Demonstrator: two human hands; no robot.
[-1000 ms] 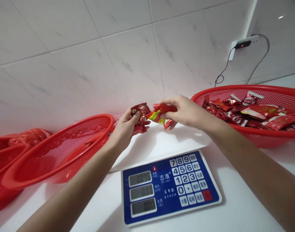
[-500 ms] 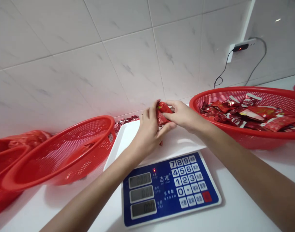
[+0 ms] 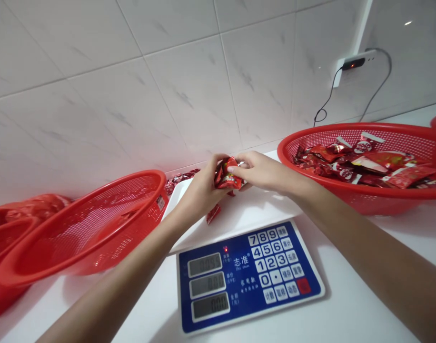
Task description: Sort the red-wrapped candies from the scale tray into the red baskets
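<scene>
A wide red mesh basket [image 3: 368,202] sits on a white counter [image 3: 418,224] at the right, heaped with shiny red packets [image 3: 346,164] printed with white and gold. At the left, a second red basket [image 3: 107,188] tilts up against the tiled wall [image 3: 189,85], and its open mesh shows clearly. A third red basket [image 3: 14,221] lies partly beneath it, with crumpled red plastic [image 3: 35,202] behind. Between them stands a blue-faced digital scale [image 3: 250,276] with a white tray [image 3: 261,205]; its top readout is too blurred to read. A few more packets [image 3: 178,181] lie on the counter just behind the tray. Above the tray, the left hand [image 3: 200,195] and right hand [image 3: 264,171] are together, both closed on a small bunch of the packets [image 3: 228,175], with the right fingertips pressing in from the side. One loose packet [image 3: 213,214] rests on the tray just below the left hand. Compared with the frame half a second earlier, the bunch looks fuller and more crumpled, that loose packet now lies in plain view, and the hands sit slightly further left.
</scene>
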